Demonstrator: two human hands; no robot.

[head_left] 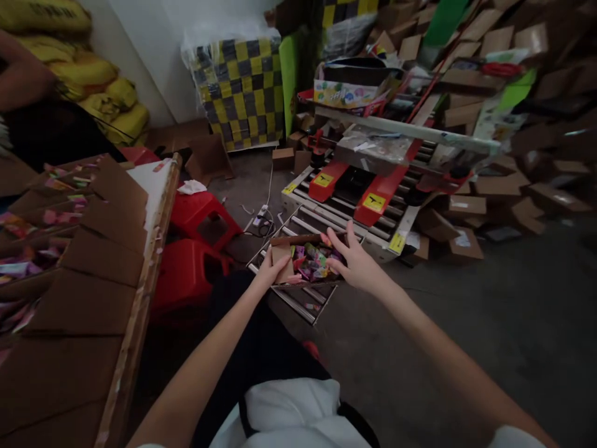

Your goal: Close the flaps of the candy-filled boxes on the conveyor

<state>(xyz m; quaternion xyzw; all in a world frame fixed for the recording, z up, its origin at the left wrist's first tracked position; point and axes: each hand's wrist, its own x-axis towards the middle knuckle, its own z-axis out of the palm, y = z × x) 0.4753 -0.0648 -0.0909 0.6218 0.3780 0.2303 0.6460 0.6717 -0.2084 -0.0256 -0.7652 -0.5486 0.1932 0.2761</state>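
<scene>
A small cardboard box (282,251), its top open, is filled with small, brightly coloured wrapped packets (310,260). My left hand (271,269) grips its left end, the thumb lying over a brown flap. At the opposite end, my right hand (357,261) has its fingers apart, with the index finger by the far rim and the thumb over the packets. Part of the box's right end is hidden behind that hand. Below the box is the near end of a roller conveyor (301,305); I cannot tell whether they touch.
Left stands a wood-edged table (140,298) with open cartons (79,249) of packets. Red stools (189,274) are beside it. Ahead, a carton-sealing machine (359,186) stands over rollers, with many brown boxes (466,242) heaped to the right. A power strip (261,214) lies on the floor. Another person's arm (23,74) shows upper left.
</scene>
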